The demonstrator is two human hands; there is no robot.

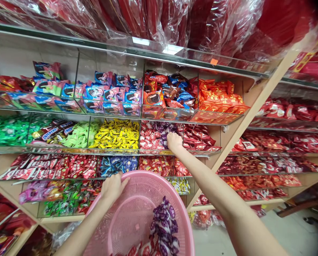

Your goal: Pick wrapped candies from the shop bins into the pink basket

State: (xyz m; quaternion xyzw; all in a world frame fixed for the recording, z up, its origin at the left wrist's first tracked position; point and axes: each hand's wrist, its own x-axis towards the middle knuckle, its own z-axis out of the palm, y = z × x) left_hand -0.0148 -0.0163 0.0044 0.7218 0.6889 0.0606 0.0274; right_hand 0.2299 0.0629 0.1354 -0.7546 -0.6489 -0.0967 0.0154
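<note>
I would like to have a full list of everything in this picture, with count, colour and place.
basket: one, pink, front centre
purple-white sweets: many, basket and shelf
red-white sweets: many, basket and shelf
yellow sweets: many, middle shelf
green sweets: many, far left
Snickers bars: several, brown, left
cookie packets: many, mostly blue-pink, upper shelf
other sweets: many, mostly red, around
wrapped goods: several, red, top
sticker: one, orange, upper edge
shelving: several units, pale wood, throughout
floor: pale, lower right
left hand: one, basket rim
right hand: one, at shelf sweets
</note>
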